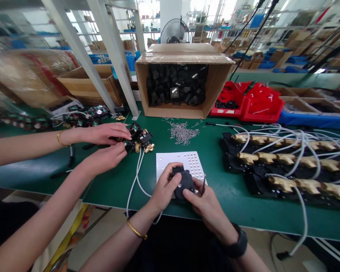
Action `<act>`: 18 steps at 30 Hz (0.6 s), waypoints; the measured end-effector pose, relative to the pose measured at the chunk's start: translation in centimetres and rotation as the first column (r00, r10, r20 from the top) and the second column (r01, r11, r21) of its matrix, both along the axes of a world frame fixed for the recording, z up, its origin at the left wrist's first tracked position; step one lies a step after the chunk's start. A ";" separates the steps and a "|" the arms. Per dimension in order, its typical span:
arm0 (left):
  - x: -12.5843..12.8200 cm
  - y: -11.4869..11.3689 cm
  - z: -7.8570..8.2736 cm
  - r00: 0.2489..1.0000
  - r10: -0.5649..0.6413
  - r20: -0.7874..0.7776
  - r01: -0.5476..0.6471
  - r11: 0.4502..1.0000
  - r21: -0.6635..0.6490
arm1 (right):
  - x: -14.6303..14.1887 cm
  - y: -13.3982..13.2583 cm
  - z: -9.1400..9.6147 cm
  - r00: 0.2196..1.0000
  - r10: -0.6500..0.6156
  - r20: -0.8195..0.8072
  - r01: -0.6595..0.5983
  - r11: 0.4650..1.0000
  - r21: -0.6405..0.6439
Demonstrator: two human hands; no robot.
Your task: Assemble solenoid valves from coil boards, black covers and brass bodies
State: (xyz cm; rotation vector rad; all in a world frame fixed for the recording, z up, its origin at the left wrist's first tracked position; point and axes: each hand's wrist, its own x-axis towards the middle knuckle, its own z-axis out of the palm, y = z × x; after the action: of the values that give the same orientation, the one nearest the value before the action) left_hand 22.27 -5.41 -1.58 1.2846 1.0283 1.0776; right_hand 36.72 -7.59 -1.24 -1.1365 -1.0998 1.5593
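Observation:
Between both my hands is a black plastic housing [183, 186], held over a white perforated sheet [166, 158] at the table's front. My left hand [166, 189] is closed on its left side, the thumb lying on top. My right hand [205, 204] grips the lower right of the housing, thumb on its edge. A thin dark rod [204, 182] sticks up by the right fingers; its kind I cannot make out. Past the sheet lies a loose pile of small metal pins or screws [183, 133].
Behind the pins an open carton [184, 110] holds black housings [174, 81]. Red bins [262, 102] stand right of it. Rows of black units with brass fittings [283, 184] and white cables fill the right. At left, a co-worker's hands [109, 145] handle circuit-board assemblies [137, 130].

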 end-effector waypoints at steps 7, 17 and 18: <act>1.2 -0.2 -0.2 0.994 0.107 -0.035 -0.106 0.994 0.040 | -0.5 0.2 -0.6 0.997 -0.079 0.024 0.079 0.997 0.017; -2.5 -4.8 1.5 0.979 -0.203 0.010 0.195 0.923 -0.332 | 5.9 -0.9 0.1 0.888 -0.095 -0.451 -0.084 0.928 -0.362; -3.6 -5.7 2.0 0.965 -0.261 0.008 0.242 0.886 -0.395 | 7.3 -1.0 0.2 0.896 -0.088 -0.434 -0.070 0.939 -0.336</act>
State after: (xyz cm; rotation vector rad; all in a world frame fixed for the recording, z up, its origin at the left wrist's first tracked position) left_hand 18.71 -11.07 0.41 1.0786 1.0172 0.6058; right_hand 43.98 -8.58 -1.02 -0.9285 -0.5253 1.9340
